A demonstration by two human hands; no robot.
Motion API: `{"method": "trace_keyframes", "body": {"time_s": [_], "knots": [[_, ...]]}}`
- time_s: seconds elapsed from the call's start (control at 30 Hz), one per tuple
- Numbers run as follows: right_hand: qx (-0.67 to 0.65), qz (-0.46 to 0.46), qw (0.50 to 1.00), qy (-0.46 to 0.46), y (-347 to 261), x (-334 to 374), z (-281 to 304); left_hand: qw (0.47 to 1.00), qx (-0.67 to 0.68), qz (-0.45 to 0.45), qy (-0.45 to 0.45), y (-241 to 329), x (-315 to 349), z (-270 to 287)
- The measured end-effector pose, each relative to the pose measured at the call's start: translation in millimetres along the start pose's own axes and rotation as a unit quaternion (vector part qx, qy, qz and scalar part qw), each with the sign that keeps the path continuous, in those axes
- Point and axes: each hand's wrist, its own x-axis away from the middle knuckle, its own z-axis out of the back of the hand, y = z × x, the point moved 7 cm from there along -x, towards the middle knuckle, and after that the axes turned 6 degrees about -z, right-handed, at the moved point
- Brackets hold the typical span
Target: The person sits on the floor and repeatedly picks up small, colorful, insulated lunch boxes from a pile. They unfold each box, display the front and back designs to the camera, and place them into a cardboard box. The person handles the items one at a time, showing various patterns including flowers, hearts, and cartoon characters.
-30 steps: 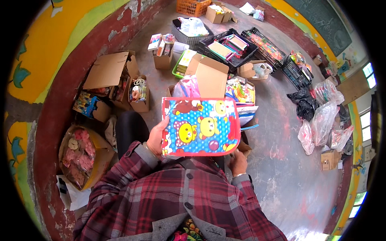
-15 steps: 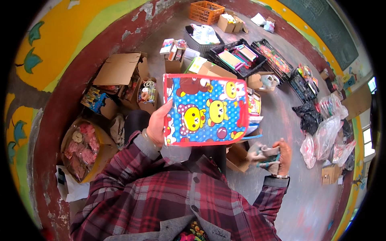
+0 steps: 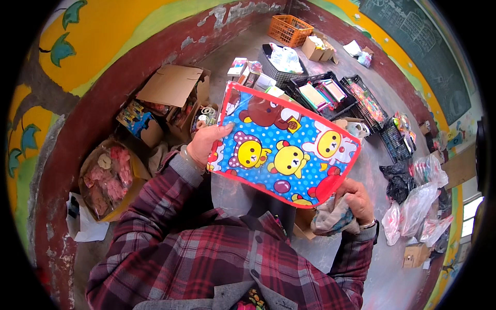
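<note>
A flat blue pouch [image 3: 281, 147] with white dots, cartoon bears and red edging is held up in front of me, tilted down toward the right. My left hand [image 3: 204, 142] grips its left edge, thumb on the printed face and the other fingers hidden behind. Bunched in my right hand [image 3: 356, 199] is a greyish cloth [image 3: 333, 216], close by the pouch's lower right corner. I cannot tell whether that hand also touches the pouch. Part of an open cardboard box [image 3: 304, 225] shows below the cloth.
Cardboard boxes [image 3: 170, 85] of goods stand along the left wall, with a box of pink items [image 3: 111, 175] nearer me. Black crates [image 3: 318, 93] and an orange basket [image 3: 289, 31] lie beyond the pouch. Plastic bags [image 3: 418, 191] cover the floor at right.
The pouch has swung so its printed face looks wider and its right side tilts downward. My right hand, with the cloth, has come in toward its lower right corner. The view has shifted slightly.
</note>
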Motion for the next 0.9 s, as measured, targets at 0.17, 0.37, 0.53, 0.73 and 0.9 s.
{"method": "trace_keyframes", "body": {"time_s": [0.17,0.37,0.53,0.73,0.9], "knots": [[0.246,0.077,0.947,0.191,-4,-3,1,0.945,-0.250,-0.137,-0.158,17,-3,-29],[0.629,0.376,0.612,0.298,-36,22,-28,0.738,-0.548,-0.343,-0.196,33,-7,-34],[0.631,0.386,0.600,0.304,-28,23,-28,0.757,-0.524,-0.357,-0.154,32,-5,-37],[0.645,0.356,0.615,0.281,-32,8,-23,0.782,-0.502,-0.320,-0.183,25,-29,-12],[0.633,0.239,0.692,0.251,-27,-16,0,0.786,-0.507,-0.303,-0.181,1,-69,32]]}}
